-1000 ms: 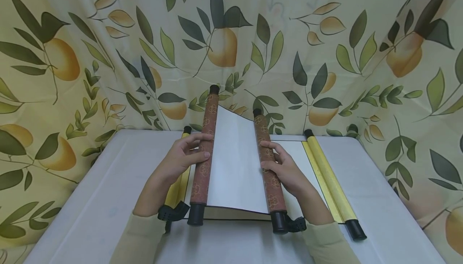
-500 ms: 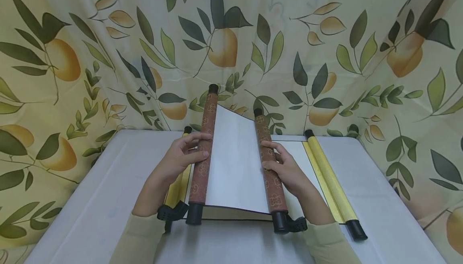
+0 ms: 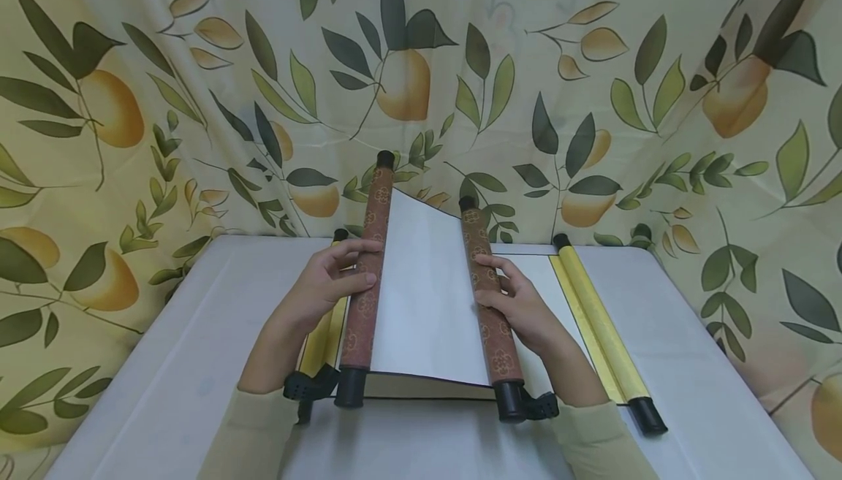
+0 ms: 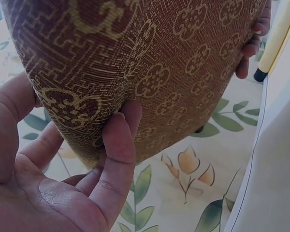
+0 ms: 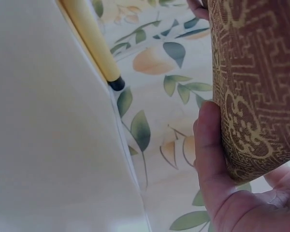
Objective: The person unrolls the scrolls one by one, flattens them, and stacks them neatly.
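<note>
A scroll with reddish-brown patterned brocade ends and white paper (image 3: 427,297) is held up, partly unrolled, over the table. My left hand (image 3: 329,279) grips its left roll (image 3: 368,283), thumb in front and fingers behind. With the thumb and fingers, my right hand (image 3: 516,301) holds the right roll (image 3: 490,305). Black knobs cap both rolls. In the left wrist view the fingers (image 4: 118,145) press the brocade (image 4: 154,82) from beneath. The right wrist view has fingers (image 5: 210,140) against the brocade edge (image 5: 246,130). Beneath lies a second scroll with yellow rolls (image 3: 605,326), its middle mostly covered.
The yellow scroll's left roll (image 3: 319,341) is partly behind my left arm. Its black knob (image 3: 647,416) lies toward the right front of the white table (image 3: 697,363). A fruit-and-leaf patterned curtain (image 3: 421,85) hangs right behind the table's back edge.
My left hand and the left brown roll have shifted slightly left, widening the stretch of white paper a little. The right hand stays nearly still.
</note>
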{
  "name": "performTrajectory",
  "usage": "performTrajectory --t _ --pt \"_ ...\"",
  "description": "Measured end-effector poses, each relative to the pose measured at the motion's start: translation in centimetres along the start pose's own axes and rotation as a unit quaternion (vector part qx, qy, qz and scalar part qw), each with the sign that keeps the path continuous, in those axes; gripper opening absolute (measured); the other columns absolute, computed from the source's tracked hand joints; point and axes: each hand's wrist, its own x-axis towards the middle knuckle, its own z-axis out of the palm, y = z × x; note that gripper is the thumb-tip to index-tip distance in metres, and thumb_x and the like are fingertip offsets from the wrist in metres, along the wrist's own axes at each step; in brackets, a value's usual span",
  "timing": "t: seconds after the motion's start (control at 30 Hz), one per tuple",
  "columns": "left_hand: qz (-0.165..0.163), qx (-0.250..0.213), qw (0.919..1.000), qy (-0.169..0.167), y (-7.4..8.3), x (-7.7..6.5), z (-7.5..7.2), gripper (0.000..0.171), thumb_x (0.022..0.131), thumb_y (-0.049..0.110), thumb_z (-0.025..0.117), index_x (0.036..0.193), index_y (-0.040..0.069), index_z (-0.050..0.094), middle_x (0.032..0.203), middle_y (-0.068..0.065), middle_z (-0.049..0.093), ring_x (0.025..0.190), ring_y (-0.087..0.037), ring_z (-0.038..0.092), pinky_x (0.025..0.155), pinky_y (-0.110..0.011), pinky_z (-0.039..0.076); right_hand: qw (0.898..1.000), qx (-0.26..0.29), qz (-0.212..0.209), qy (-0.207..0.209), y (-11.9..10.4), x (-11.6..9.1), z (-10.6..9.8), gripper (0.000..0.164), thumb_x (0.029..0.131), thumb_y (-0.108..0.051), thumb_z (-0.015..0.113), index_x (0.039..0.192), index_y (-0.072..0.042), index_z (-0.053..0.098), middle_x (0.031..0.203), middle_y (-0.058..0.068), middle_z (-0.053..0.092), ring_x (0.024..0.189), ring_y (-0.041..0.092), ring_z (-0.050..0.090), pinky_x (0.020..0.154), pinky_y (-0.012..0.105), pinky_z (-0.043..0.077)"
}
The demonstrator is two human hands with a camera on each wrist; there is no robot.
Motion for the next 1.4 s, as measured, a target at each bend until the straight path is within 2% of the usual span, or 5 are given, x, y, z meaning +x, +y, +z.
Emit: performTrajectory --t 0.3,0.57,1.03,1.2,1.4 --pt "0.006 -0.01 0.9999 0.0 0.25 -0.11 0.02 0.043 0.084 0.008 0.066 0.125 0.007 0.052 0.117 -0.017 0.049 0.098 -0.027 0.054 0.075 -0.035 0.052 1.0 -0.003 -0.001 0.008 0.04 0.07 -0.06 0.056 0.086 -0.006 0.059 0.135 -0.022 0.038 0.127 0.018 0.034 0.105 0.032 0.043 0.078 0.039 0.047" --pt "0.002 -0.013 0.9999 0.001 0.37 -0.17 0.04 0.043 0.084 0.007 0.066 0.124 0.006 0.052 0.117 -0.017 0.049 0.098 -0.028 0.054 0.075 -0.037 0.052 1.0 -0.001 0.001 0.004 0.08 0.05 0.06 0.061 0.083 -0.011 0.067 0.135 -0.023 0.038 0.134 0.013 0.028 0.11 0.033 0.041 0.077 0.042 0.049" --pt "0.002 -0.011 0.9999 0.004 0.74 -0.34 -0.05 0.043 0.084 0.007 0.065 0.125 0.008 0.052 0.119 -0.018 0.049 0.1 -0.029 0.054 0.076 -0.038 0.051 1.0 -0.018 -0.01 0.016 0.05 -0.03 -0.11 0.058 0.083 -0.003 0.059 0.134 -0.021 0.04 0.126 0.017 0.033 0.099 0.03 0.042 0.075 0.036 0.046" --pt "0.005 -0.01 0.9999 0.001 0.77 -0.33 -0.17 0.043 0.085 0.008 0.065 0.125 0.007 0.052 0.116 -0.018 0.05 0.099 -0.029 0.054 0.076 -0.037 0.052 1.0 -0.015 -0.007 0.016 0.04 0.03 -0.15 0.058 0.084 -0.002 0.057 0.135 -0.022 0.038 0.13 0.016 0.03 0.1 0.031 0.042 0.076 0.037 0.046" --pt "0.009 -0.011 0.9999 0.007 0.92 -0.5 -0.24 0.044 0.085 0.008 0.065 0.126 0.007 0.051 0.123 -0.017 0.049 0.103 -0.029 0.053 0.077 -0.037 0.051 1.0 -0.007 0.01 0.02 -0.03 0.1 -0.08 0.061 0.086 -0.004 0.054 0.137 -0.028 0.033 0.134 0.016 0.028 0.102 0.031 0.043 0.076 0.036 0.046"
